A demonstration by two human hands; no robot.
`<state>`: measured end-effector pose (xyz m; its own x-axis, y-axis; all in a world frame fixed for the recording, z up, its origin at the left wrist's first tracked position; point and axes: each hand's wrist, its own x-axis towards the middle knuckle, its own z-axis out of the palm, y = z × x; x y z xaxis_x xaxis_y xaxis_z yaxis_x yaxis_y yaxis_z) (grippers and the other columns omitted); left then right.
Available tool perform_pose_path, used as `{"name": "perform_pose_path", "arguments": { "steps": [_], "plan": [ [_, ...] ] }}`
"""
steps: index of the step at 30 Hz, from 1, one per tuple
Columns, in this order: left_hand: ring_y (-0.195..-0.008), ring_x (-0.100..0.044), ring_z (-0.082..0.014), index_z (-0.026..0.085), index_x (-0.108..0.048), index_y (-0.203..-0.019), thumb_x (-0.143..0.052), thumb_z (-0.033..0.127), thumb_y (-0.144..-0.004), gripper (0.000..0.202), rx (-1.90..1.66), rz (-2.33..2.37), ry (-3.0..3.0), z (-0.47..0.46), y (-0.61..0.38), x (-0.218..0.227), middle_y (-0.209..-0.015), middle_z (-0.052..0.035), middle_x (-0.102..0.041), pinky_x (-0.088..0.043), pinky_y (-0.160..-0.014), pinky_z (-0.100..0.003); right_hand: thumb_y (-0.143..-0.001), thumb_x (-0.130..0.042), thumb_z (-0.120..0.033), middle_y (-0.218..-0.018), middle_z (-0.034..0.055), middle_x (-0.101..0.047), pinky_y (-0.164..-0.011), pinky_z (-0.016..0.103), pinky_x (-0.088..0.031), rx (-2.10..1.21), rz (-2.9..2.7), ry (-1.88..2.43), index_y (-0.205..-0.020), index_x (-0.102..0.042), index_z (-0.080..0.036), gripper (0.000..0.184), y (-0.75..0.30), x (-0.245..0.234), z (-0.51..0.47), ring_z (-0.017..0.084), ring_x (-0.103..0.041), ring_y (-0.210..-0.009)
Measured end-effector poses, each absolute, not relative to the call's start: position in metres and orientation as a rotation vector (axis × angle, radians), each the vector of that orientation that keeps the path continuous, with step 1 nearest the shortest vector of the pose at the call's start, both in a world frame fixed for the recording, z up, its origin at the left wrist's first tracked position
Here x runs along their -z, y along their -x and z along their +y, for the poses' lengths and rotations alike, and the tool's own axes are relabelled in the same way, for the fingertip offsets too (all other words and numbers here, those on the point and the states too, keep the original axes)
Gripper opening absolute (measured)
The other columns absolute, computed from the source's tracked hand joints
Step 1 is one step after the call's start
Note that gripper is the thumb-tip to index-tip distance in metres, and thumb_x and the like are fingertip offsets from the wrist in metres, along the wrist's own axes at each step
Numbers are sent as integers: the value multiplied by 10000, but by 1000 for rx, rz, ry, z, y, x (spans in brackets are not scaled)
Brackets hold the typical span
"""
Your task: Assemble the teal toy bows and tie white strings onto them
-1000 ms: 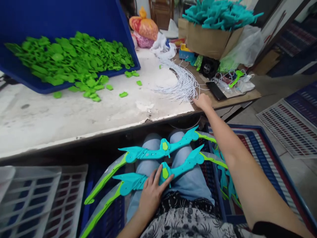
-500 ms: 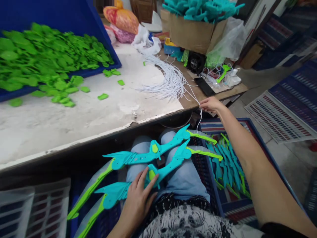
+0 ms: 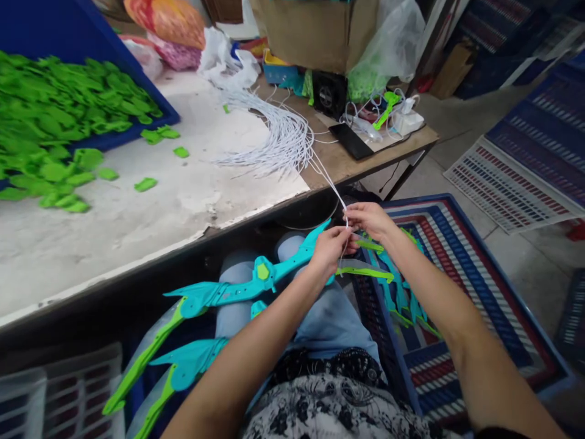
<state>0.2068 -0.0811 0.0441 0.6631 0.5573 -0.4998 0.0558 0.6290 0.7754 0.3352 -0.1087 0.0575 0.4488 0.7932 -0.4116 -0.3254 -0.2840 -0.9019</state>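
Two teal and lime toy bows lie across the lap; the farther toy bow (image 3: 242, 291) shows most of its length, while my left forearm covers much of the nearer toy bow (image 3: 189, 360). Above their right ends my left hand (image 3: 333, 249) pinches a white cord (image 3: 332, 185). Close beside it, my right hand (image 3: 371, 221) also grips the cord, a little higher up. From there the cord runs back to a bundle of white cords (image 3: 286, 137) on the table. The fingertips overlap the cord, so its exact end is hard to make out.
A blue bin (image 3: 167, 117) of lime plastic pieces (image 3: 82, 100) stands at the left of the table (image 3: 114, 244). A black phone (image 3: 351, 141), a small fan (image 3: 329, 94) and a cardboard box (image 3: 311, 36) are at the back. More bows lie in a crate (image 3: 475, 256) at right.
My left hand has left the nearer bow and moved up and right to the cord. My right hand has drawn the cord slightly toward the lap. The view has shifted right.
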Motion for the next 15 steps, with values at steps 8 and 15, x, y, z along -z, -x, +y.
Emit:
{"name": "perform_pose_path", "arguments": {
  "steps": [8, 15],
  "plan": [
    [-645, -597, -101, 112, -688, -782, -713, 196, -682, 132, -472, 851, -636, -86, -212, -33, -727, -35, -683, -449, -605, -206, -618, -795, -370, -865, 14, -698, -599, 232, -522, -1178, -383, 1374, -986, -696, -207, 414, -300, -25, -166, 128, -627, -724],
    [-723, -591, -136, 122, -742, -801, -733, 288, -647, 227, -433, 858, -847, -110, -217, -24, -786, -51, -702, -430, -638, -230, -568, -778, -446, -657, -3, -652, -642, 291, -506, -956, -320, 1486, -666, -659, -186, 302, -283, -2, -195, 138, -586, -611]
  ]
}}
